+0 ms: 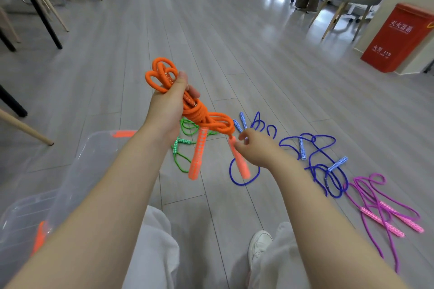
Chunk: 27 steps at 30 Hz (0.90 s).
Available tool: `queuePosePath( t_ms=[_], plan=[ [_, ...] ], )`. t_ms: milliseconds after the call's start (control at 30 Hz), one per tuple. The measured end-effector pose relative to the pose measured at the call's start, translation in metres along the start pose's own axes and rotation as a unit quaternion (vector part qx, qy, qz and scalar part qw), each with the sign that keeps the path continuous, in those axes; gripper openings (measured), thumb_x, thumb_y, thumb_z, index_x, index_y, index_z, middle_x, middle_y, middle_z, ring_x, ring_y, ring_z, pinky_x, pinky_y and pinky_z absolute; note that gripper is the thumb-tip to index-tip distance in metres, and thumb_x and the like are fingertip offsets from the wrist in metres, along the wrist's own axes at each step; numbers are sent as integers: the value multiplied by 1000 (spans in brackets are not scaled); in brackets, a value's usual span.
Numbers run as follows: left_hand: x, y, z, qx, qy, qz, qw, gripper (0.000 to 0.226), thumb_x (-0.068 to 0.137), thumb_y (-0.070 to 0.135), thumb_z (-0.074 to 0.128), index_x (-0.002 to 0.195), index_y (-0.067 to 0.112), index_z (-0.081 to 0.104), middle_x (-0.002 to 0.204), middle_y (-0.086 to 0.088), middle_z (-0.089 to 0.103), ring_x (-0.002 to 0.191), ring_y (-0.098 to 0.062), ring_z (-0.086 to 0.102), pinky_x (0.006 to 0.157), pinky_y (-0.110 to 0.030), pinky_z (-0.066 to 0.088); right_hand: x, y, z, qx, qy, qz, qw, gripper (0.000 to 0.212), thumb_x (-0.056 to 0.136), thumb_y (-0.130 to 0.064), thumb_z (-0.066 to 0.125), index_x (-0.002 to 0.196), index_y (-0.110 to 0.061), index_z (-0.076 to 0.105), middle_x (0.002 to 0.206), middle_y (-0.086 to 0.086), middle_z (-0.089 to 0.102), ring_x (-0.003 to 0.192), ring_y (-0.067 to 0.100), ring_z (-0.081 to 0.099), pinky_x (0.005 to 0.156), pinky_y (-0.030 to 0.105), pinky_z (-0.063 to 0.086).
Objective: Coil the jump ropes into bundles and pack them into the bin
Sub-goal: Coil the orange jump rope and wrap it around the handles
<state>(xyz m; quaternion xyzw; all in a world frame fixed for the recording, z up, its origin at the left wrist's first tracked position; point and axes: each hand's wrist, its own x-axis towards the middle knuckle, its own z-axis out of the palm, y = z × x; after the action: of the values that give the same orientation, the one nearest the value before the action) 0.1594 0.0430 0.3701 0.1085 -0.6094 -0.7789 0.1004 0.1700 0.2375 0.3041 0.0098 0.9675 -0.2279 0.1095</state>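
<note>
The left hand (168, 103) grips the orange jump rope (202, 115), nearly bundled, up above the floor, while the right hand (254, 150) pinches one dangling handle (238, 159). Coiling looks almost finished. Next, I reckon, that handle wants tucking in, then the bundle goes to the clear bin (70, 171) near left.

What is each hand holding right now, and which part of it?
The left hand grips the orange jump rope around its coiled middle. The right hand pinches the top of one orange handle where the cord enters.

My forearms (117, 195) are bare, no sleeves; I wear loose white trousers (152, 253) and a white lace-up sneaker (259, 245).
</note>
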Motion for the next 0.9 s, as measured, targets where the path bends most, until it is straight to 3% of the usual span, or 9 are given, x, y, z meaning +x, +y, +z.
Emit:
queuePosePath(
  t_ms=[100,167,267,400,533,667,767,833,900],
  plan=[
    [-2,-10,3,33,-29,-36,998,49,97,34,56,50,20,61,60,3,64,75,-21,59,83,-40,48,-11,-15,-7,136,39,-68,987,35,91,-21,52,127,-21,55,112,-6,60,96,11,56,72,20,43],
    [-3,-16,5,54,-43,-50,996,44,96,35,57,55,20,60,62,1,65,71,-20,59,82,-39,47,-18,-25,-8,199,42,-114,972,40,91,-21,56,131,-26,52,117,-9,58,91,6,54,68,12,40],
    [-5,-22,10,36,-65,-72,995,29,96,30,59,70,20,59,62,7,65,83,-20,61,88,-42,49,-27,-35,-2,188,30,-172,967,45,90,-32,63,133,-27,51,120,-10,59,88,6,55,76,20,43],
    [-10,-28,18,22,-122,-110,986,17,95,25,61,80,16,63,86,-1,68,100,-17,62,87,-36,50,-25,-40,10,153,81,-184,968,33,88,-43,63,116,-27,59,102,-7,65,81,11,61,75,34,52],
    [-6,-29,15,22,-206,-95,974,7,93,20,63,93,13,64,93,-5,61,91,-16,59,83,-31,51,-19,-37,8,156,91,-163,970,23,89,-43,62,101,-24,64,89,-5,67,75,12,62,70,31,51],
    [-2,-49,16,187,-246,-8,951,42,92,35,64,123,10,52,97,3,68,82,-1,67,76,-15,51,-10,-30,-4,231,80,-100,964,24,90,-41,58,94,-19,69,77,-6,70,71,9,64,65,26,51],
    [4,-69,12,228,-328,-99,911,71,81,73,50,126,18,53,101,-1,74,96,-14,71,98,-40,51,-2,-27,-9,327,69,-60,940,32,86,-46,60,93,-17,71,78,4,73,76,22,70,77,47,59],
    [13,-75,6,228,-413,-158,868,79,81,79,35,122,15,59,109,-12,72,106,-30,68,104,-49,45,1,-26,-14,381,64,-50,921,30,89,-41,63,95,-13,71,78,5,71,70,19,69,76,44,60],
    [23,-78,0,216,-445,-211,843,92,77,84,34,126,10,58,121,-14,67,114,-32,63,108,-48,41,4,-27,-20,441,48,-45,895,27,93,-35,63,101,-11,71,81,3,70,66,13,66,67,32,59]
  ],
)
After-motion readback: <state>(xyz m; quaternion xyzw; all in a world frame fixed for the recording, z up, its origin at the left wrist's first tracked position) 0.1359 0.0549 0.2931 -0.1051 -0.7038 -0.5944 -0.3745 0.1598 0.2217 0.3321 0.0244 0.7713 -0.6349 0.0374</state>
